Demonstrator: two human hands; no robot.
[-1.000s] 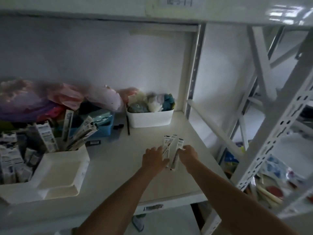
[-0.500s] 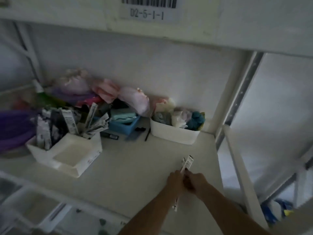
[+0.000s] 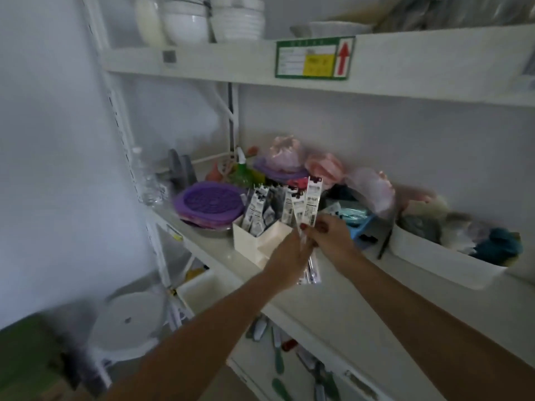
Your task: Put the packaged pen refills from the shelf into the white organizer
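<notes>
Both my hands hold a small bundle of packaged pen refills (image 3: 307, 204) upright, right in front of the white organizer (image 3: 254, 243) on the middle shelf. My left hand (image 3: 285, 261) grips the bundle low down, and my right hand (image 3: 330, 234) pinches it higher up with thumb and fingers. The packs' clear lower ends hang below my hands. Several more refill packs (image 3: 259, 211) stand in the organizer's rear compartment. Its front compartment is partly hidden by my left hand.
A purple lid on a metal bowl (image 3: 210, 205) sits left of the organizer. A blue tray (image 3: 359, 227) and a long white bin of soft items (image 3: 445, 256) stand to the right. Bagged pink things lie behind. Bowls fill the shelf above.
My hands gathered the refill packs at the right of the shelf, lifted them and carried them left to the organizer. The view swung left and up with them.
</notes>
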